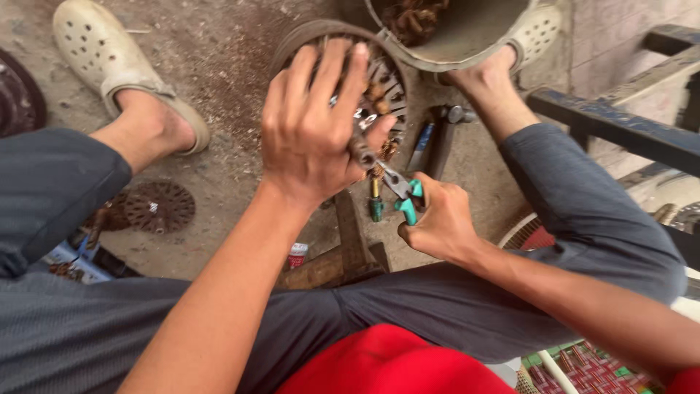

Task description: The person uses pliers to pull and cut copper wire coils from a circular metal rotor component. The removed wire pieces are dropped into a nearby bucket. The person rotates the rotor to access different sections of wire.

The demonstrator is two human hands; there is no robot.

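Basically, layout as seen from the head camera:

- Motor stator (379,80): round slotted metal ring with copper wire ends showing, sits on the dusty floor (219,58) between the 2 feet, straight ahead of the hands.
- Left hand (310,124): draped over the near rim of the stator, fingers spread and curled down on it, palm on top. Gripping the ring, steadying it.
- Right hand (437,222): closed around the green handles of the pliers (399,191), sits just below and right of the left hand, nearer the body.
- Pliers' long axis runs from lower right up to upper left, nose aimed at the stator's near edge, tip tucked under the left thumb. Whether the nose has hold of a wire: cannot tell, hidden.
- Left hand is the one on the stator; right reaches it only through the tool.
- Bucket (467,36) with copper scraps stands just beyond the stator, touching its far rim.
- Small green-tipped tool (375,204) lies on the floor below the pliers.
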